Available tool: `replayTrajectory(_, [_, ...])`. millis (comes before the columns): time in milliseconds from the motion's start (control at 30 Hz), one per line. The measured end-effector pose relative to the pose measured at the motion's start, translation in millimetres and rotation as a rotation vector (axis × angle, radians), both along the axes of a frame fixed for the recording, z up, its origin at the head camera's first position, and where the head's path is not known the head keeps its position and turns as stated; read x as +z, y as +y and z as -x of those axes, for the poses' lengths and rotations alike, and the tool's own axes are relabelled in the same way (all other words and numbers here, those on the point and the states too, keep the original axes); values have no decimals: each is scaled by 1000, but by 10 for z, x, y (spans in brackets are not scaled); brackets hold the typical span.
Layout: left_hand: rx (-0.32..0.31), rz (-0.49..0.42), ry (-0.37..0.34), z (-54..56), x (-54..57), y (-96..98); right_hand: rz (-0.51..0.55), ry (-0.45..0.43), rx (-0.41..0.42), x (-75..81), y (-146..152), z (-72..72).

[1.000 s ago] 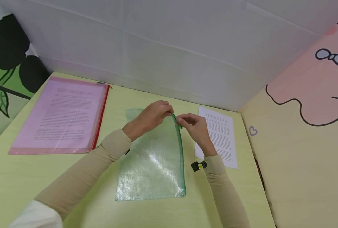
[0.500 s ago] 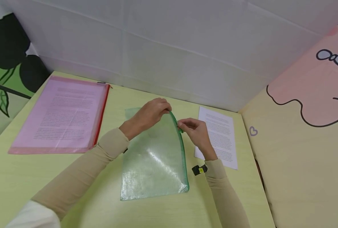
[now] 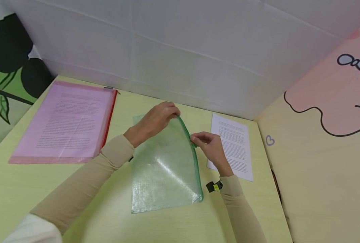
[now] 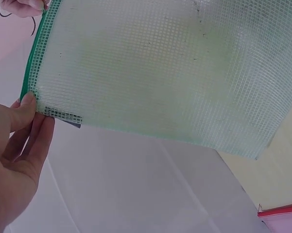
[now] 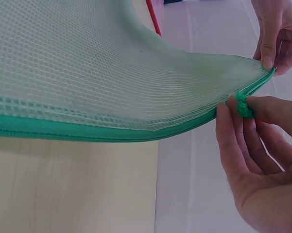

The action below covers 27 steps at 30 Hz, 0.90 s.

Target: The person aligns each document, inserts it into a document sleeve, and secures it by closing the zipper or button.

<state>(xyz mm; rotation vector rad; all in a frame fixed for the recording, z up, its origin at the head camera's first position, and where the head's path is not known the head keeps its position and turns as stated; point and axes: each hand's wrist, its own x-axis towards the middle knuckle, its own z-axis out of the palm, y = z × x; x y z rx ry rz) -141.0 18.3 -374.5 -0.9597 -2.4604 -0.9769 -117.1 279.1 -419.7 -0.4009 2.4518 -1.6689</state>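
Note:
A translucent green mesh zip pouch point(image 3: 164, 168) is in front of me, its green zipper edge point(image 5: 136, 134) along the right side and its far end lifted. My left hand point(image 3: 154, 123) pinches the pouch's far corner at the end of the zipper; the left wrist view shows thumb and fingers on that corner. Partway down the same edge, my right hand point(image 3: 209, 146) pinches the zipper's knotted green pull point(image 5: 244, 105) between thumb and fingers. Whether anything lies inside the pouch, I see no sign of it.
To the left lies a pink zip pouch point(image 3: 67, 125) with a red zipper edge and a printed sheet inside. A printed white sheet point(image 3: 232, 146) lies to the right, partly behind my right hand. A pale wall point(image 3: 180, 67) rises behind the yellow table point(image 3: 107, 209).
My right hand has slid toward me along the zipper edge with the pull. My left hand has shifted slightly left and away, and the pouch's near end has swung to the right.

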Motion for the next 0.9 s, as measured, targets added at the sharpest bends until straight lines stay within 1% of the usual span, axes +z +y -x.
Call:
replayTrajectory(267, [-12, -5, 12, 7, -3, -23, -10, -2, 5, -32, 46, -78])
replayTrajectory(633, [25, -2, -20, 31, 55, -99, -42, -16, -9, -108, 170, -206])
replayTrajectory(767, [29, -9, -26, 49, 73, -126, -42, -26, -15, -118, 213, -263])
replayTrajectory(900, [32, -20, -25, 52, 92, -164, -64, -30, -16, -140, 251, -304])
